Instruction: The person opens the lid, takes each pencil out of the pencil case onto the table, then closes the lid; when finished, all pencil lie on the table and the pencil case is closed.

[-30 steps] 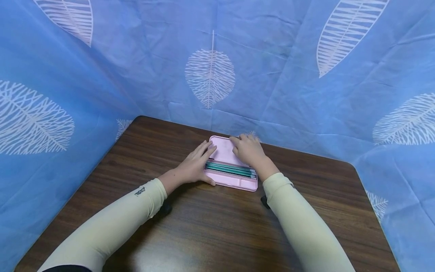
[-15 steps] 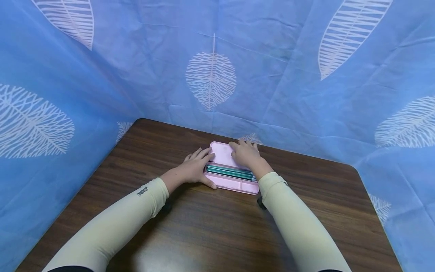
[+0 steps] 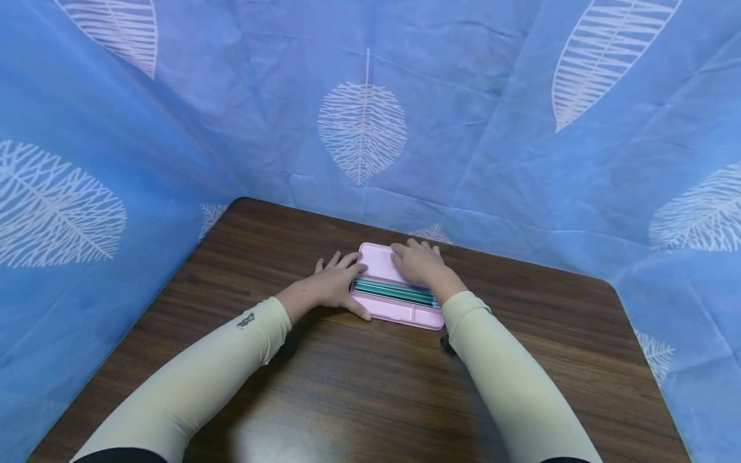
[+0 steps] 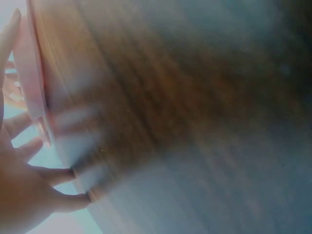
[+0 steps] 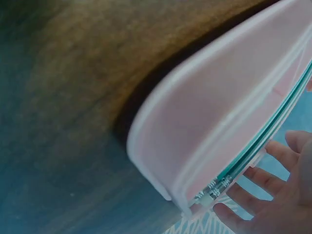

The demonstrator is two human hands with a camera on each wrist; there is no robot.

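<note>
Pink pencil case (image 3: 399,310), green pencils (image 3: 393,292) (inside)

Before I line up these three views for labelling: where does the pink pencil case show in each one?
Head view: the pink pencil case lies open at table centre, between both hands.
Left wrist view: only its pink edge shows, far left, blurred.
Right wrist view: it fills the right half, with green pencils along its edge.
Shared landmark: the dark wooden table, under the case in all three views.
</note>
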